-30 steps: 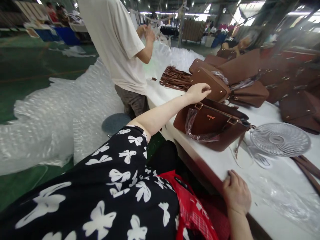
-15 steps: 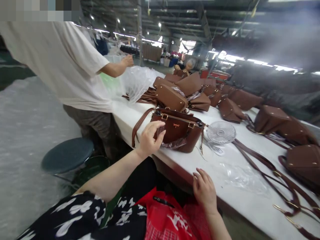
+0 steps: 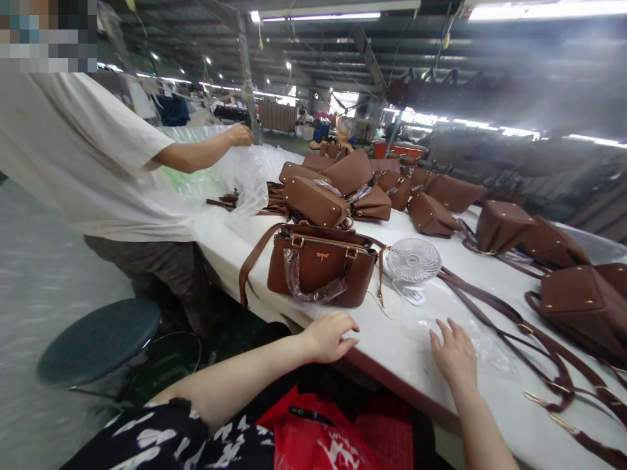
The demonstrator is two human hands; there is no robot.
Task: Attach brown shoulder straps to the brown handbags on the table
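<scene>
A brown handbag (image 3: 321,261) stands upright at the near edge of the white table (image 3: 386,356), its plastic-wrapped handle (image 3: 306,294) hanging down the front. My left hand (image 3: 330,336) is just in front of the bag over the table edge, fingers apart and slightly curled, holding nothing. To the right, my right hand (image 3: 455,352) reaches over the table with spread fingers, close to a sheet of clear plastic (image 3: 490,352). Nothing is in it either. A small white fan (image 3: 414,260) lies beside the bag.
Several brown bags (image 3: 316,199) are heaped behind. Loose brown straps (image 3: 514,320) lie on the right. At the left, a co-worker in a white shirt (image 3: 112,156) holds clear plastic wrap (image 3: 249,183). A round stool (image 3: 100,339) stands below, and a red bag (image 3: 313,434) is on my lap.
My left hand has moved away from the handbag, down and to the right. My right hand has risen from the table's edge to over its top. The view has shifted right.
</scene>
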